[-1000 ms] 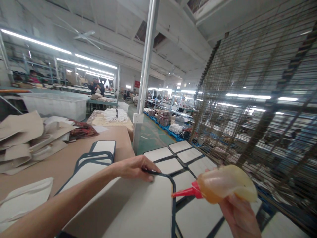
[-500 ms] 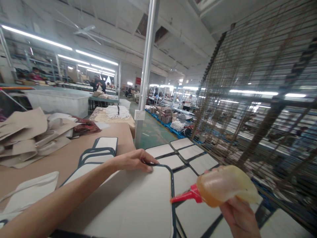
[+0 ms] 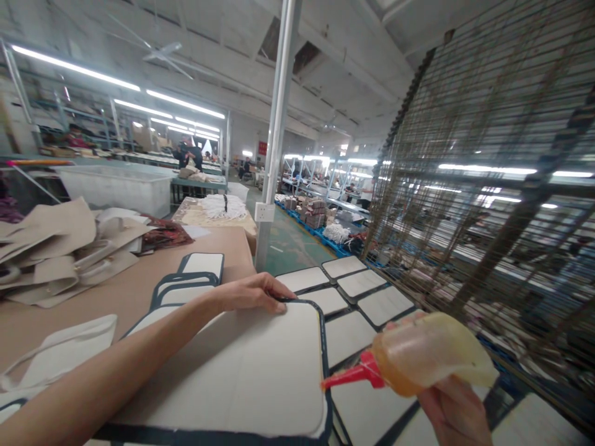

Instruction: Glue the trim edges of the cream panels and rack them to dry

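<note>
My left hand [image 3: 258, 292] pinches the far edge of a white panel with a dark blue border [image 3: 237, 371], thumb on its top face. In my right hand [image 3: 449, 396] is a squeeze bottle [image 3: 427, 353] of amber liquid, which looks like glue, tipped on its side. Its red nozzle [image 3: 353, 375] points left, and the tip touches the panel's right edge, where the white meets the border. A thin yellowish line runs along that edge above the tip. Under my left forearm, more dark-edged panels [image 3: 186, 291] lie overlapped on the table.
Several similar panels [image 3: 356, 334] lie in rows beyond the right edge. Beige cut pieces [image 3: 56, 248] heap on the brown table [image 3: 223, 244] at left. A metal post [image 3: 274, 136] stands ahead, and a wire rack [image 3: 483, 186] rises at right. Other people are far back.
The nozzle tip has slid along the panel's right edge towards me. My left hand keeps its hold on the far edge. The view has shifted slightly.
</note>
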Motion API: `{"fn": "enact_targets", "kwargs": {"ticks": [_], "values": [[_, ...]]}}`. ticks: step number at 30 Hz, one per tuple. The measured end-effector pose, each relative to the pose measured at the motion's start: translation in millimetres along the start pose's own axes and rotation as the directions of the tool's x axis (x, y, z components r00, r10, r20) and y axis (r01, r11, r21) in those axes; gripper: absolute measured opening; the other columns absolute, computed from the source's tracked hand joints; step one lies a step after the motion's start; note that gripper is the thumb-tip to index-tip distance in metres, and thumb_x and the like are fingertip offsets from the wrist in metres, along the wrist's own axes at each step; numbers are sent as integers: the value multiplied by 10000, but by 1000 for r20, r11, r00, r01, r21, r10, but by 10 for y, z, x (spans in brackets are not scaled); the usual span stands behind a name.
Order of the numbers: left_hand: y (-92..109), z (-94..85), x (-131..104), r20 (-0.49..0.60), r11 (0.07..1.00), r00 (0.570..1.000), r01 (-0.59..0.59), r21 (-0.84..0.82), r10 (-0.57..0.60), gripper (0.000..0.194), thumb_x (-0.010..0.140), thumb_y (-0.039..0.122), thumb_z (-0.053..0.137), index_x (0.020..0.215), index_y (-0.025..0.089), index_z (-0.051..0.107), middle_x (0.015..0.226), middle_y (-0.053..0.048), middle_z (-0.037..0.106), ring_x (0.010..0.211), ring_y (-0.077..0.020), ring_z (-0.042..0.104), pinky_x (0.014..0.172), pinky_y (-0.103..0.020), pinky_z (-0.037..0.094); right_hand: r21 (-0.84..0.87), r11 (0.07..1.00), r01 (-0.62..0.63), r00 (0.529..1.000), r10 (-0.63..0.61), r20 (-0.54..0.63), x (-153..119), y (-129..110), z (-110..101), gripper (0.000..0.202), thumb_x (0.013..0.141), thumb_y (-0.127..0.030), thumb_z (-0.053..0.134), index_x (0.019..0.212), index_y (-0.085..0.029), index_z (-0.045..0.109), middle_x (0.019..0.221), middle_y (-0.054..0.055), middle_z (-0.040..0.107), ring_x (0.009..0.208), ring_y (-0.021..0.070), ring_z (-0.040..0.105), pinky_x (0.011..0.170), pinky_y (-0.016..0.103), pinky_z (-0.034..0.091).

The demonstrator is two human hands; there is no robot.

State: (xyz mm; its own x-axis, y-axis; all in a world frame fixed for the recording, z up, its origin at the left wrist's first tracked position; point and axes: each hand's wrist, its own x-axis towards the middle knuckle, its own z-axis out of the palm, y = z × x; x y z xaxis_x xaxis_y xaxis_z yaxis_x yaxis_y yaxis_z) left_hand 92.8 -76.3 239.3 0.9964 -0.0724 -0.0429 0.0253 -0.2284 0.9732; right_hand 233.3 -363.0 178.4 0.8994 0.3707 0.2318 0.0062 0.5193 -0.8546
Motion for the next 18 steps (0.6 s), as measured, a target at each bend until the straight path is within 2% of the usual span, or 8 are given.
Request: {"fn": "enact_targets", "kwargs": {"ticks": [5, 9, 14, 18], "values": [[1, -20, 3, -12, 1000, 1000, 10, 9, -10, 265, 677, 292, 686, 886, 141, 750, 730, -34, 705, 642, -177, 607, 549, -211, 445, -18, 1000, -19, 999, 18, -36, -37, -47, 75, 710, 465, -402, 811, 1126, -256, 600, 1007, 122, 671, 912, 357, 627, 875, 565, 447], [-26, -52, 11, -20, 1000, 999, 31, -6, -31, 275, 679, 297, 687, 898, 141, 746, 729, -35, 708, 616, -170, 610, 519, -204, 438, -8, 1000, -25, 996, 24, -88, -8, -10, 27, 811, 379, -372, 822, 1146, -249, 588, 998, 122, 675, 867, 370, 638, 870, 561, 455], [-50, -96, 1, -13, 996, 999, 46, -77, -47, 314, 670, 306, 696, 938, 148, 737, 753, -42, 720, 613, -170, 629, 524, -207, 457, 34, 999, -8, 1000, 9, -27, 35, 88, -198, 753, 532, -306, 782, 1232, -322, 506, 1011, 70, 681, 864, 306, 650, 867, 505, 480], [-72, -130, -18, -24, 992, 998, 60, -114, -63, 360, 673, 306, 699, 994, 145, 718, 797, -53, 729, 622, -176, 646, 521, -209, 467, 64, 998, 3, 998, -6, 56, 72, 118, -307, 778, 547, -305, 788, 1258, -339, 474, 1052, 60, 668, 945, 304, 626, 858, 478, 496]]}}
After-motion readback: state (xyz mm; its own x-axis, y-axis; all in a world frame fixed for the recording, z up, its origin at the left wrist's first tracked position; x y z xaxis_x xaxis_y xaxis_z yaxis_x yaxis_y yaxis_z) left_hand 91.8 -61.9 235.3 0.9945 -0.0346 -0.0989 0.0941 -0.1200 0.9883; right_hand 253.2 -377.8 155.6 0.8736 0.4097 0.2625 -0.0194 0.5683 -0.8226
